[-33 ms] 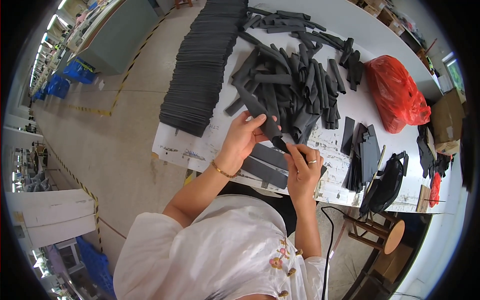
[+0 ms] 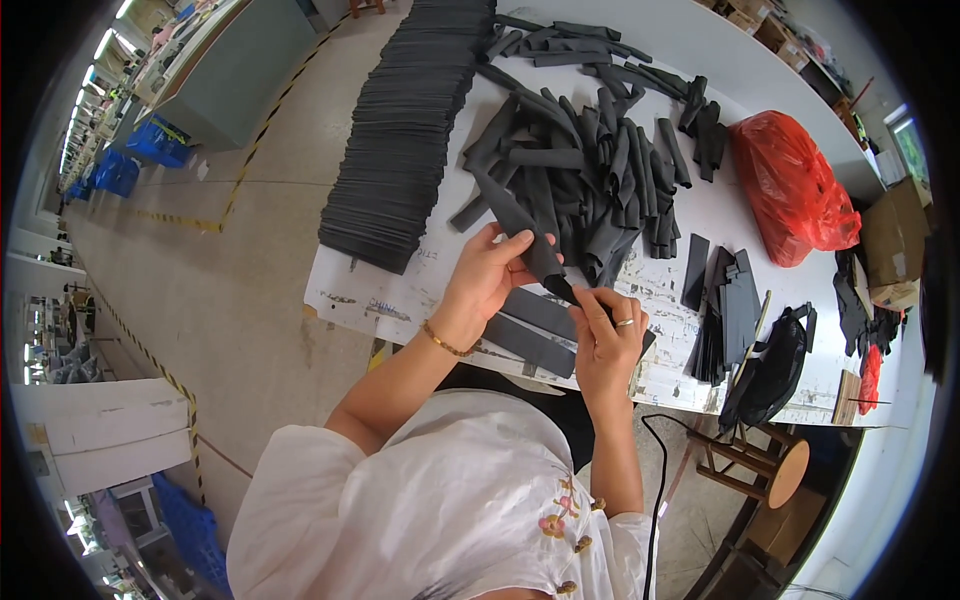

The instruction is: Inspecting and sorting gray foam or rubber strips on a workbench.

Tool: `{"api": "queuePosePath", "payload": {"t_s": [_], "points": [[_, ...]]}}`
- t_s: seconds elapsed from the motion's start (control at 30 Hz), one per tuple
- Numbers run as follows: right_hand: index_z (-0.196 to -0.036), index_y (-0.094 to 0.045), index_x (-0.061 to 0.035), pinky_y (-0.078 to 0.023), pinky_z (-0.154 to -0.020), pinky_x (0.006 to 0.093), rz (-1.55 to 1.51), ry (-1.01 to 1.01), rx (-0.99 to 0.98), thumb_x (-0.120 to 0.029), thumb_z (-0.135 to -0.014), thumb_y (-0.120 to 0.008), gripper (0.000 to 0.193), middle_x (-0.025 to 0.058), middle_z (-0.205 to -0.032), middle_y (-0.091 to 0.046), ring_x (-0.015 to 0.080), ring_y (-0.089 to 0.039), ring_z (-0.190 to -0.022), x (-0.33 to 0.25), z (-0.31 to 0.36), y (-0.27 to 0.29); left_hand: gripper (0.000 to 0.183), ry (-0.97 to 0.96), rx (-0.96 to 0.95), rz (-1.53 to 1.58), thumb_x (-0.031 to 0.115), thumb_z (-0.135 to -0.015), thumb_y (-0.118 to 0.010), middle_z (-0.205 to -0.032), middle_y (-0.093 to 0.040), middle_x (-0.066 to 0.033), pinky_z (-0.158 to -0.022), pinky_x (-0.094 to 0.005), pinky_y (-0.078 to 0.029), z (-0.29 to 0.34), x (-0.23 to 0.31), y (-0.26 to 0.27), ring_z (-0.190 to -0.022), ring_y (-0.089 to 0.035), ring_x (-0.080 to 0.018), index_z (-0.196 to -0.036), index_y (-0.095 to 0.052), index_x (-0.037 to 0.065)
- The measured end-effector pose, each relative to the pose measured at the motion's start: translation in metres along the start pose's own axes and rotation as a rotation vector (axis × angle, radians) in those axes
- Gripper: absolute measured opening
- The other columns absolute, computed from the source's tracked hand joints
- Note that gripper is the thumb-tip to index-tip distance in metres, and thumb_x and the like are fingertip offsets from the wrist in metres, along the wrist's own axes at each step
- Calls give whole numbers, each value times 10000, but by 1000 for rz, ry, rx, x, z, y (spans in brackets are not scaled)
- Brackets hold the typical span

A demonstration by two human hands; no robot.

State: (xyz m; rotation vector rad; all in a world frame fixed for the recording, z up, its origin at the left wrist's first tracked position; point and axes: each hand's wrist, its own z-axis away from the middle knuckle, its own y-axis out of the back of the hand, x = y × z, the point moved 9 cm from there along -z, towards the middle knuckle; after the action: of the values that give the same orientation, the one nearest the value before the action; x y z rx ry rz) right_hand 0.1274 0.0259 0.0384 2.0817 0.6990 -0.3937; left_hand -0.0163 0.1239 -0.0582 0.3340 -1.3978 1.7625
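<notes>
My left hand (image 2: pixel 490 262) is closed around a dark grey fabric tube (image 2: pixel 515 222), thumb on top. The tube slants from the pile down toward my right hand (image 2: pixel 608 335), whose thumb and forefinger pinch a black tip at its lower end. Whether that tip is the tube's inner side or a separate piece, I cannot tell. Beyond both hands lies a loose heap of similar dark grey tubes (image 2: pixel 545 158). Flat dark grey strips (image 2: pixel 530 343) lie on the table's near edge, under and between my hands.
A long, tight row of stacked dark strips (image 2: pixel 395 150) runs along the table's left side. To the right are a red plastic bag (image 2: pixel 790 185), more flat strips (image 2: pixel 738 305), a black bag (image 2: pixel 780 365) and a cardboard box (image 2: pixel 895 235). A wooden stool (image 2: pixel 787 472) stands below.
The upper part of the held tube appears slightly flatter and wider. My hands stay practically in place.
</notes>
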Motion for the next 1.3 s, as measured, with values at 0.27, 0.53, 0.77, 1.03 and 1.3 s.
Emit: {"api": "queuePosePath", "payload": {"t_s": [0.27,0.53,0.77,1.03,1.3], "points": [[-1063,-689,-83,-393,-789,375,216,113,45,-53,-719,-762,353,13,-988,-597,222,-550,-850,-11,-5,6,188,-28,-70,11,45,-957,-525,-1105,-649,-215,-745,-404,-610,7,-2,-6,-927,-695,-307,-1138,-483,13],[-1218,-612,-76,-398,-824,396,176,25,51,-87,-745,-769,499,74,-1102,-565,264,-540,-942,-16,-5,-3,290,-213,-10,-83,39,-955,-535,-1156,-630,-208,-846,-387,-573,38,13,-27,-1012,-666,-284,-1222,-423,32],[-1173,-546,-37,-466,-842,429,-152,16,24,67,-703,-751,524,167,-1121,-583,355,-556,-992,-18,5,-27,246,-172,-351,28,209,-985,-559,-1200,-642,-169,-969,-349,-485,29,-10,-47,-1055,-637,-217,-1137,-601,21],[-1055,-547,-34,-503,-766,432,-66,67,-42,23,-690,-781,438,191,-1073,-590,383,-588,-919,-18,7,-17,230,-203,-261,22,193,-966,-587,-1136,-670,-179,-966,-340,-487,26,8,-37,-1040,-645,-217,-1088,-609,-1],[-996,-568,-38,-497,-771,432,-159,64,-87,23,-708,-762,353,194,-1062,-575,366,-583,-932,-27,-7,-31,155,-141,-270,128,159,-951,-608,-1137,-669,-192,-912,-347,-501,31,-6,-39,-1076,-638,-241,-1037,-620,31]]}}
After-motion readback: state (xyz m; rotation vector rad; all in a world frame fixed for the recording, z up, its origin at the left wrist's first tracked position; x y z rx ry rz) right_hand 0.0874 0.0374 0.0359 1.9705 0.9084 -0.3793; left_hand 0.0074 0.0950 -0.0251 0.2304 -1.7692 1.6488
